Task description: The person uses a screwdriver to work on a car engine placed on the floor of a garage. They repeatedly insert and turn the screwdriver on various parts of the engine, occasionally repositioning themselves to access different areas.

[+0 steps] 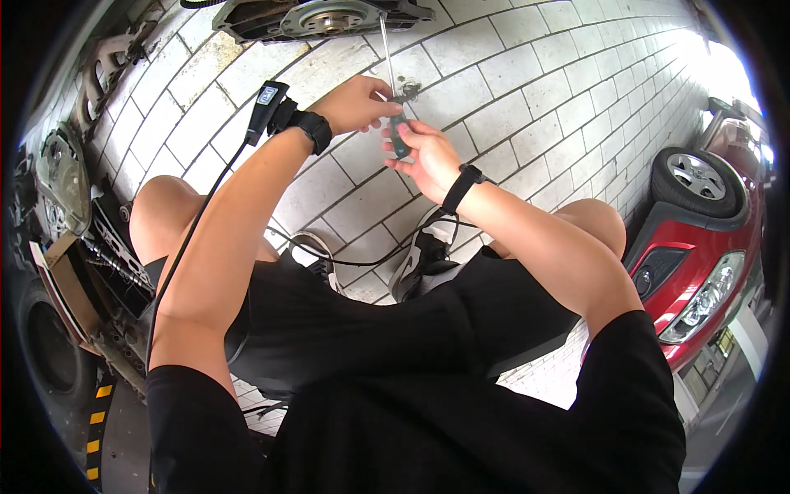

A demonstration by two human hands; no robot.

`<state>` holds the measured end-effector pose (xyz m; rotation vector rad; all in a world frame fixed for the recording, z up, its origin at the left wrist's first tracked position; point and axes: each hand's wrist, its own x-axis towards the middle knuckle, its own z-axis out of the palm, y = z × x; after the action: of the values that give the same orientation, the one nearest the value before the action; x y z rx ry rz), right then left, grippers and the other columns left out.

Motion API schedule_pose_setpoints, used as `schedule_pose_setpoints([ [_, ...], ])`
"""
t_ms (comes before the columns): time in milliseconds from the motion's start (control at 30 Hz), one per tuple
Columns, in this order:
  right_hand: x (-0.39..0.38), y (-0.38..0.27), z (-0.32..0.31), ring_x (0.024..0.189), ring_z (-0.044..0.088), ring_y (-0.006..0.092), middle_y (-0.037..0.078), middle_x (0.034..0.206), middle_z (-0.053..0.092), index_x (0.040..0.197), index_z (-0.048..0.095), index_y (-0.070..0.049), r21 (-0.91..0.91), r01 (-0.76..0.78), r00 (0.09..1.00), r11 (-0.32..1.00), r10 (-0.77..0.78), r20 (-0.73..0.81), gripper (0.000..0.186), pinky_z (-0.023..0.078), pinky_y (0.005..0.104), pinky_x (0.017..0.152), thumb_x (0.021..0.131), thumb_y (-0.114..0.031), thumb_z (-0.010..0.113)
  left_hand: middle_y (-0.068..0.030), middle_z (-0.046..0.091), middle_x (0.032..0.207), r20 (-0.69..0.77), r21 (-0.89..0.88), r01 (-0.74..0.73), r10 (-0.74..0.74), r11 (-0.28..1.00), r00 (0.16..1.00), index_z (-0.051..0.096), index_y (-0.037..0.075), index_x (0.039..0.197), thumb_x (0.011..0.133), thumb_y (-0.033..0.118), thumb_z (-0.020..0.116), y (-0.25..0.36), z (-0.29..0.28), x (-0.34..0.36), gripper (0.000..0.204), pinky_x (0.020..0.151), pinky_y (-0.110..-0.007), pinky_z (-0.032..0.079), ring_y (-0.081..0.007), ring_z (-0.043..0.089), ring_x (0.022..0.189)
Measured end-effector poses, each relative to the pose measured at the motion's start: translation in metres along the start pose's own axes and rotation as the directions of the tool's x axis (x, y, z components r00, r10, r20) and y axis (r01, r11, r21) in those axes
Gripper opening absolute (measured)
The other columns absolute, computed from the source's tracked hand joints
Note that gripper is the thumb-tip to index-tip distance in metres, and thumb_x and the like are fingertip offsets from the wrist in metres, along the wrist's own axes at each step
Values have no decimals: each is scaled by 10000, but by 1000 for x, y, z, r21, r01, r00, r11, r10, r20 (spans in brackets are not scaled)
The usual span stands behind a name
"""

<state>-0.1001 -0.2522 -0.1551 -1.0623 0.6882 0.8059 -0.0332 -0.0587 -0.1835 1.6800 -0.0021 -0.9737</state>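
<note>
Right hand point(433, 158) clamped on screwdriver point(400, 146), left hand point(350, 103) at handle top, its grip unclear, metal part point(329, 20) beyond hands, labelled black device point(265, 105) behind left hand.

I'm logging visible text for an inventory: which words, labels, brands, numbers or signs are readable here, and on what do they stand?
Black wrist device: a small blue-and-white marking on its face; I won't copy it out.
Screwdriver: no lettering I can make out.
Red car: none readable.
Striped tape: yellow and black, no readable words.
</note>
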Motion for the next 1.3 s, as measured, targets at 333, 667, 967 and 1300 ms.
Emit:
schedule_pose_setpoints([
  [333, -2, 7, 8, 1017, 669, 250, 120, 1135, 642, 1164, 564, 42, -58, 31, 991, 998, -38, -128, 274, 570, 404, 1001, 969, -78, 715, -106, 753, 990, -84, -56, 98, -103, 994, 991, 640, -2, 1162, 939, 368, 784, -2, 9, 0, 455, 638, -282, 560, -161, 731, 791],
  [667, 7, 14, -3, 1036, 642, 251, 130, 1117, 626, 1187, 569, 23, 171, -23, 1000, 985, 23, 2, 201, 557, 417, 989, 1079, -147, 571, -21, 670, 885, -45, -215, 51, -62, 975, 997, 695, 21, 1129, 967, 318, 763, -10, 4, -5, 345, 643, -243, 535, -97, 632, 709],
  [967, -3, 6, 3, 1045, 665, 256, 111, 1096, 613, 1240, 527, 17, -39, 4, 1000, 999, -5, -17, 326, 570, 386, 844, 988, -105, 694, -91, 714, 830, -165, -68, 26, -37, 997, 986, 709, -19, 1058, 911, 410, 787, -1, 13, -4, 460, 596, -283, 546, -138, 680, 679],
  [1300, -10, 0, -3, 1077, 670, 255, 88, 1160, 620, 1290, 558, -87, -31, -62, 986, 998, 66, 156, 254, 540, 432, 942, 1072, -214, 591, -85, 751, 973, -52, -59, -19, 16, 998, 999, 695, -3, 1084, 941, 372, 771, 1, 4, -1, 409, 698, -284, 556, -156, 722, 810],
])
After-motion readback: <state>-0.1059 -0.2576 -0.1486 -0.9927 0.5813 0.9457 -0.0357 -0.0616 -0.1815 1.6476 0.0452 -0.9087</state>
